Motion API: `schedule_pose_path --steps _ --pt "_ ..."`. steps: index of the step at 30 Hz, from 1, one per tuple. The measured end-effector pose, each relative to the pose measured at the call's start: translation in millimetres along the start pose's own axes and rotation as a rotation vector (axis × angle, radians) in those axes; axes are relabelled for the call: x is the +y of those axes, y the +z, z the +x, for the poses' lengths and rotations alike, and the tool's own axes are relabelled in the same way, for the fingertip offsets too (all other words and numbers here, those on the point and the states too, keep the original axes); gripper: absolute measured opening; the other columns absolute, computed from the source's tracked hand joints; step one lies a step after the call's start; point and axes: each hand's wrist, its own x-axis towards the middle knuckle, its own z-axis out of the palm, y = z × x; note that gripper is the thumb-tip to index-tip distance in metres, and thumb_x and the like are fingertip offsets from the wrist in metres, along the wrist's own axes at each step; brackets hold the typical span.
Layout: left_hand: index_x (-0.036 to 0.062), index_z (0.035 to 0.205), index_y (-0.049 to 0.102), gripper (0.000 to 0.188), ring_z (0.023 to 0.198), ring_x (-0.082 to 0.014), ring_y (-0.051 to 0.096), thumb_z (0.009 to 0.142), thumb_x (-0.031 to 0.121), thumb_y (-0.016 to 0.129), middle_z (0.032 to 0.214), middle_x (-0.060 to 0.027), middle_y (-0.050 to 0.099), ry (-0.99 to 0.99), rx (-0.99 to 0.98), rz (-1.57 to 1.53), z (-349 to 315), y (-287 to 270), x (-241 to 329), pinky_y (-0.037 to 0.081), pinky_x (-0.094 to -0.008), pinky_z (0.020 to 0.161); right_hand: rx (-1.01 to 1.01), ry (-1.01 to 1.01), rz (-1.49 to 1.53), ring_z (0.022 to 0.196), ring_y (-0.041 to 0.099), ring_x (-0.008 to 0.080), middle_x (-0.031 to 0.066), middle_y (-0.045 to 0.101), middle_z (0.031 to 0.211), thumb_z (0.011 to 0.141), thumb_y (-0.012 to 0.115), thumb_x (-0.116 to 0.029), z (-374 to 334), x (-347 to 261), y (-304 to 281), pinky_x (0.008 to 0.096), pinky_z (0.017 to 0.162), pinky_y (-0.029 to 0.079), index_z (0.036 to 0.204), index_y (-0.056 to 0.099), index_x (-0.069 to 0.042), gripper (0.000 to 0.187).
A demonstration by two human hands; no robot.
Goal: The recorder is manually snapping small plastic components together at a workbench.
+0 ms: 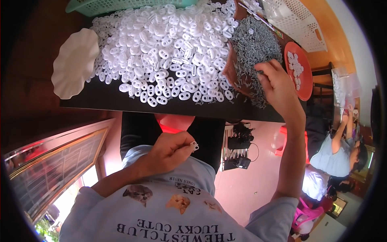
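Observation:
Near my lap, my left hand (171,150) is closed around a small white plastic piece (194,146) with two holes, its end poking out past the fingertips. My right hand (276,82) reaches over the near right part of a heap of grey screws (258,44), thumb and forefinger pinched together. A tiny grey bit, which looks like a screw, shows between those fingertips. To the left of the screws, a large pile of the same white two-holed oval pieces (161,44) covers much of the dark table (109,99).
An orange-red plate (304,86) with some white pieces lies right of my right hand. A cream scalloped dish (74,64) sits at the table's left. Green (121,6) and white (296,22) baskets stand at the back. Other people (332,157) are at the far right.

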Motion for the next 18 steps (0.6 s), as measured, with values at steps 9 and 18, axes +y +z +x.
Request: schedule_pose_path --steps 9,18 --pt "-0.0015 0.085 0.058 0.006 0.052 -0.0050 0.044 0.090 0.001 0.057 0.062 -0.0001 0.050 0.067 0.015 0.024 4 -1 -1 0.035 -0.0234 0.047 -0.089 0.012 -0.120 0.083 0.060 0.0378 0.0123 0.058 0.096 0.087 0.056 -0.006 4 -2 -4 0.0473 0.068 0.045 0.096 0.056 -0.008 0.009" --pt "-0.0015 0.085 0.058 0.006 0.052 -0.0052 0.043 0.090 0.001 0.057 0.062 -0.0004 0.050 0.072 0.024 0.030 2 0 -4 0.035 -0.0237 0.047 -0.126 -0.052 -0.230 0.080 0.058 0.0372 0.0115 0.055 0.090 0.085 0.060 -0.004 5 -9 -4 0.0444 0.066 0.044 0.090 0.058 -0.005 0.005"
